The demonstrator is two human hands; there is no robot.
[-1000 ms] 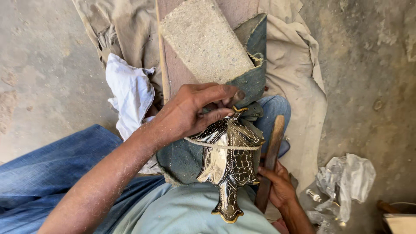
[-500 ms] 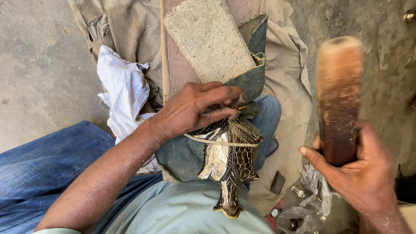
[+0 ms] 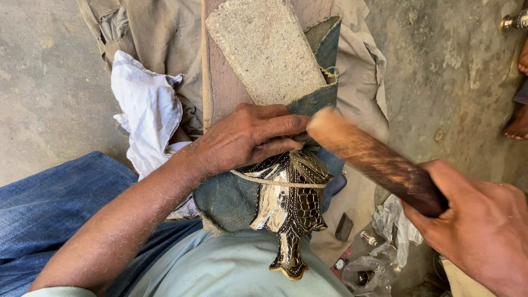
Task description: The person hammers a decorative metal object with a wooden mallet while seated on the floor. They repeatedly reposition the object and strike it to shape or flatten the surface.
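L hand point(image 3: 242, 140) presses fingers down on metal ornament point(image 3: 289, 206) at centre, lying on denim pad point(image 3: 225, 198). R hand point(image 3: 484, 231), at 4 o'clock, clenched round wooden mallet point(image 3: 374, 159), head just beside L fingertips.

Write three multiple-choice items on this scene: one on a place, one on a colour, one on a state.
1. Where does the left hand rest?
A. on the top of the ornate black-and-silver metal piece
B. on the concrete floor
C. on the crumpled white cloth

2. What colour are the trousers?
A. red
B. blue
C. black

3. The right hand is:
A. empty
B. flat on the floor
C. gripping a brown wooden mallet

Answers: 1 A, fingers press on its top; 2 B, blue denim; 3 C, fingers wrap the handle.
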